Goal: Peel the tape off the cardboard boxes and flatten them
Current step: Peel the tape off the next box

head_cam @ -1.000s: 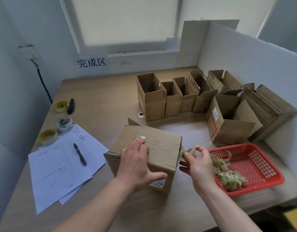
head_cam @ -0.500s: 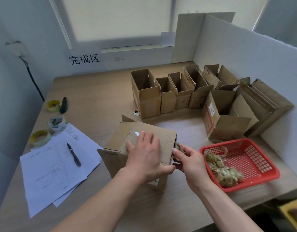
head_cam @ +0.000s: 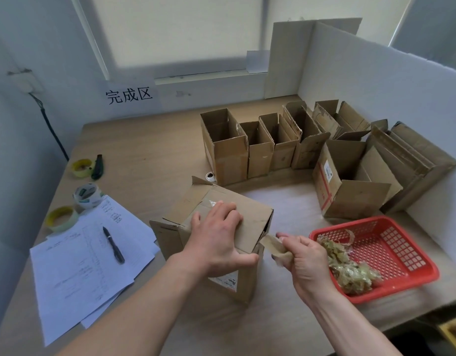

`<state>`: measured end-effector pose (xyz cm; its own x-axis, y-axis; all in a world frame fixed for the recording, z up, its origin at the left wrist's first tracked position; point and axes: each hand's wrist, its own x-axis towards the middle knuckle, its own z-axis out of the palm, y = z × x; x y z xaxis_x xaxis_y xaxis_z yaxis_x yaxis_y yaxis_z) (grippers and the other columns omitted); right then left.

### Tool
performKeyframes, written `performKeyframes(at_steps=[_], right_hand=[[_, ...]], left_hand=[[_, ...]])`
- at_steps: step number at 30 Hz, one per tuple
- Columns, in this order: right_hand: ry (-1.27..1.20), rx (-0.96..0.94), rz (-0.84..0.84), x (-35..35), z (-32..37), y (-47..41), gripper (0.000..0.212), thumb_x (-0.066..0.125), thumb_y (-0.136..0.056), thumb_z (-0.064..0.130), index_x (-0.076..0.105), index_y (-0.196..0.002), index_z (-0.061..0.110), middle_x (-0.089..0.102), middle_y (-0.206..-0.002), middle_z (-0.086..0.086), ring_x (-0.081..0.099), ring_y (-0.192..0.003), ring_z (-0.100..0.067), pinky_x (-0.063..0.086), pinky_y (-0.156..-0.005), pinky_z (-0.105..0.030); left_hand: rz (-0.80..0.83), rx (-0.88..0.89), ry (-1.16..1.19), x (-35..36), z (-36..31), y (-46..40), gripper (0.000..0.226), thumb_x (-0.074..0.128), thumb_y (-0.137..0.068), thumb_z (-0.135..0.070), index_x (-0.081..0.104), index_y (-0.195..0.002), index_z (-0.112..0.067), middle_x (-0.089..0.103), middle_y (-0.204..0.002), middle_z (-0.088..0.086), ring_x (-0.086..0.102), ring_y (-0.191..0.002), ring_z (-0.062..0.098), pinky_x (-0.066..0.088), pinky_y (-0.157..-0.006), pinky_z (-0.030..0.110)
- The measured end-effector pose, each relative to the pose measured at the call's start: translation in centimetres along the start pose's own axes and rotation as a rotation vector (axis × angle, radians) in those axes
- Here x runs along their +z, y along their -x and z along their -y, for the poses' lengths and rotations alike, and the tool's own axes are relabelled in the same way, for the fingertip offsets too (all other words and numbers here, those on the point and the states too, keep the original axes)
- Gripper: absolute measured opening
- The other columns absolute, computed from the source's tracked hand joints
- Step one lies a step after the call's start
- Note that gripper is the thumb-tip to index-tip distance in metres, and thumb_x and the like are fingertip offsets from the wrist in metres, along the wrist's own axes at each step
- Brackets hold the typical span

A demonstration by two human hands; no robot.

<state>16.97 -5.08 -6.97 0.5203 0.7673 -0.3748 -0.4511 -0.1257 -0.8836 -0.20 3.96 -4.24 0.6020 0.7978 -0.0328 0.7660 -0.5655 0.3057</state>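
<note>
tape strip [head_cam: 273, 246] is now coming away from the cardboard box [head_cam: 250, 222] mid-surface, right hand [head_cam: 305, 260] pinching it, pulling toward the red basket [head_cam: 412, 258]; left hand [head_cam: 216, 242] is pressing flat on top, so flattening is nearing.

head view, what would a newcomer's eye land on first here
Most likely the two hands at front centre: the left hand presses on the closed cardboard box while the right hand pinches a strip of tape at its right edge. Next, the red basket of crumpled tape on the right, and the row of opened boxes behind.
</note>
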Motion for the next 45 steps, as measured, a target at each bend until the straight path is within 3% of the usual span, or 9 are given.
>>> performKeyframes(at_steps=[5,8,11,19,22,26,31,36,45], right_hand=[[-0.002,-0.097,0.137,0.3,-0.4,0.2,0.04,0.049,-0.077,-0.03,0.041,-0.079,0.008,0.075,-0.102,-0.014,0.074,-0.092,-0.021,0.06,-0.067,-0.035],[0.149,-0.158,0.117,0.7,-1.0,0.5,0.047,0.065,-0.079,-0.022,0.052,-0.112,0.009,0.072,-0.109,-0.013,0.071,-0.101,-0.021,0.057,-0.089,-0.042],[0.282,-0.22,0.06,1.4,-1.7,0.5,0.063,0.066,-0.077,-0.018,0.053,-0.123,0.022,0.07,-0.103,-0.01,0.069,-0.099,-0.022,0.056,-0.092,-0.041],[0.204,-0.266,-0.065,2.6,-5.2,1.1,0.057,0.057,-0.073,-0.024,0.064,-0.108,0.021,0.057,-0.07,0.002,0.054,-0.066,-0.012,0.049,-0.066,-0.036],[0.146,-0.273,-0.087,2.3,-6.3,1.9,0.048,0.056,-0.074,-0.023,0.071,-0.084,0.022,0.061,-0.064,0.004,0.055,-0.062,-0.011,0.05,-0.056,-0.028],[0.043,-0.236,0.008,1.2,-6.3,2.9,0.011,0.058,-0.067,0.007,0.068,-0.07,0.011,0.057,-0.06,-0.005,0.046,-0.055,-0.017,0.039,-0.046,-0.022],[0.161,-0.348,0.179,0.2,-5.2,3.4,0.026,0.073,-0.071,0.036,0.063,-0.077,0.012,0.064,-0.078,-0.01,0.057,-0.071,-0.02,0.047,-0.064,-0.033],[0.277,-0.406,0.115,0.4,-5.3,2.6,0.046,0.072,-0.082,-0.007,0.068,-0.102,0.035,0.068,-0.082,-0.004,0.064,-0.072,-0.014,0.054,-0.064,-0.028],[0.368,-0.444,0.104,-0.1,-6.7,1.6,0.045,0.06,-0.076,-0.025,0.064,-0.059,0.016,0.065,-0.087,0.002,0.063,-0.081,-0.016,0.049,-0.068,-0.027]], left_hand=[[0.004,0.002,0.016,-0.4,0.2,-0.3,0.093,0.044,-0.053,-0.085,0.044,-0.128,-0.031,0.028,-0.146,-0.013,0.015,-0.144,0.009,0.017,-0.114,0.056],[0.007,0.001,0.023,-0.5,0.2,-0.5,0.092,0.045,-0.053,-0.084,0.044,-0.128,-0.032,0.028,-0.146,-0.014,0.016,-0.144,0.009,0.018,-0.114,0.056],[-0.003,0.004,0.033,-0.4,0.2,-0.5,0.09,0.049,-0.054,-0.083,0.045,-0.128,-0.032,0.029,-0.144,-0.015,0.016,-0.141,0.006,0.019,-0.113,0.054],[0.036,0.003,0.065,-0.6,0.1,-0.6,0.088,0.064,-0.058,-0.079,0.045,-0.131,-0.032,0.028,-0.144,-0.016,0.015,-0.141,0.005,0.017,-0.114,0.052],[0.045,0.001,0.08,-0.7,0.2,-0.6,0.09,0.067,-0.06,-0.079,0.045,-0.133,-0.031,0.028,-0.143,-0.015,0.018,-0.14,0.005,0.016,-0.114,0.052],[0.058,0.008,0.1,-0.9,0.4,-0.5,0.095,0.062,-0.055,-0.083,0.046,-0.133,-0.031,0.029,-0.143,-0.015,0.022,-0.138,0.006,0.016,-0.114,0.053],[0.099,0.027,0.117,-1.3,0.9,-1.0,0.099,0.069,-0.057,-0.083,0.045,-0.136,-0.03,0.027,-0.148,-0.015,0.019,-0.141,0.005,0.015,-0.115,0.052],[0.214,0.051,0.131,-1.9,1.8,-1.0,0.116,0.067,-0.052,-0.085,0.036,-0.148,-0.03,0.016,-0.158,-0.014,0.004,-0.149,0.005,0.006,-0.12,0.057],[0.19,0.067,0.105,-1.2,2.0,-0.6,0.115,0.071,-0.052,-0.083,0.036,-0.148,-0.03,0.014,-0.16,-0.013,-0.001,-0.151,0.007,0.005,-0.12,0.056]])
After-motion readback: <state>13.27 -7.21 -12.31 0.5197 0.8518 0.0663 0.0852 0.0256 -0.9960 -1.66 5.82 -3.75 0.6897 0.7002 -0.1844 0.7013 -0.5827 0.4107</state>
